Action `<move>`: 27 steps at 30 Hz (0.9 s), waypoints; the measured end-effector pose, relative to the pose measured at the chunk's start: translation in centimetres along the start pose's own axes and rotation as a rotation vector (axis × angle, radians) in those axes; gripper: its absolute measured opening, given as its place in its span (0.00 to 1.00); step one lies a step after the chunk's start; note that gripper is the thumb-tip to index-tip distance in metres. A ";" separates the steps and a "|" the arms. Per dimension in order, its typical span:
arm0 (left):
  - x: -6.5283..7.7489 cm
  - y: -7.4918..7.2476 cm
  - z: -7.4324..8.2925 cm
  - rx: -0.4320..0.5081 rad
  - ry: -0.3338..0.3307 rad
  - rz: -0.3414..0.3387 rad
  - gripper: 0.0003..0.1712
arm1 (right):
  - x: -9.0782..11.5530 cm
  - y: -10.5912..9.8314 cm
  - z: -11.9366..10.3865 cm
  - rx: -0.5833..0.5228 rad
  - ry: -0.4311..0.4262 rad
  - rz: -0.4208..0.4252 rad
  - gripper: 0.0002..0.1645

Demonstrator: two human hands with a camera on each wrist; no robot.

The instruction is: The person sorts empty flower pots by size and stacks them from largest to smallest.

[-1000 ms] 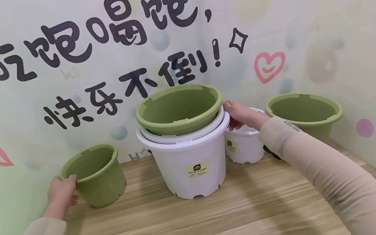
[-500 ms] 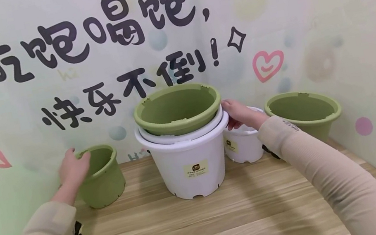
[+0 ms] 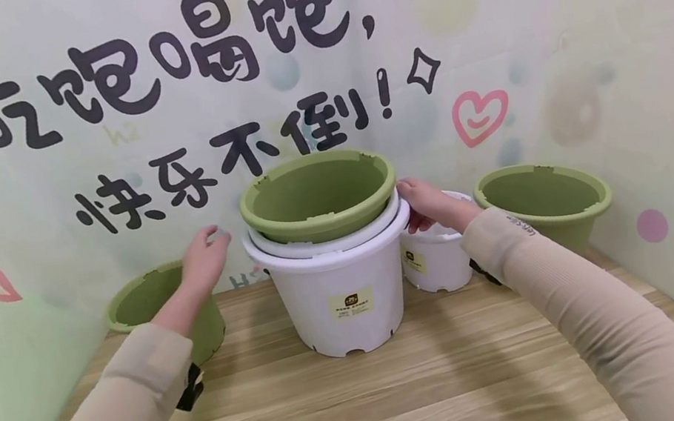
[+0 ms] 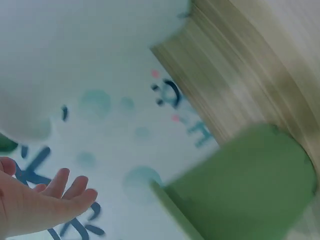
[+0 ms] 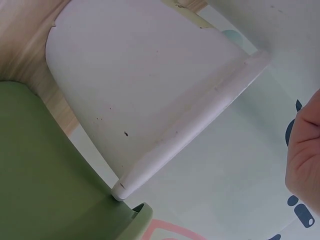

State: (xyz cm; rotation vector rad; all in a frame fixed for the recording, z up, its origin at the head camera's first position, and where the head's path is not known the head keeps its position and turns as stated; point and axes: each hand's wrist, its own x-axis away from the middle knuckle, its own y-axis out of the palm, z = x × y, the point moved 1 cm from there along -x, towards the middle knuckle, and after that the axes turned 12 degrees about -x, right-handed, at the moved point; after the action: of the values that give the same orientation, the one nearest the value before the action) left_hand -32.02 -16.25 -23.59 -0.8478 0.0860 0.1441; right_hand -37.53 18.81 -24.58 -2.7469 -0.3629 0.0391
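In the middle of the head view stands a stack of flowerpots: a green flowerpot (image 3: 321, 194) nested on top, a white rim under it, and a large labelled white flowerpot (image 3: 305, 299) outermost. My right hand (image 3: 434, 205) pinches the rim on the stack's right side; its fingertips are partly hidden. Between the stack and a smaller green flowerpot (image 3: 206, 335) on the left, my left hand (image 3: 202, 260) is raised in the air, holding nothing. Its fingers are extended and slightly bent in the left wrist view, apart from the green pot's wall (image 4: 245, 190).
Behind my right hand is a small white flowerpot (image 3: 437, 264). Another green flowerpot (image 3: 544, 193) stands at the right, near the side wall. All stand on a wood-grain table (image 3: 347, 419), with a printed wall (image 3: 165, 158) close behind.
My left hand has let go of the left green flowerpot's rim and moved right, across that pot towards the stack. My right hand has stayed at the stack's rim.
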 end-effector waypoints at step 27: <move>-1.1 3.8 2.6 0.029 -0.033 0.044 0.29 | 2.8 -6.6 -1.1 0.168 0.143 -0.054 0.32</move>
State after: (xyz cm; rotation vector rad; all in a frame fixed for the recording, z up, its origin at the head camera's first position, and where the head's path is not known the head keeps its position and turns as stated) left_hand -33.70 -11.94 -24.55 -0.8145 0.0755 0.1973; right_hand -36.41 25.05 -21.08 -2.5546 -0.3756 -0.1343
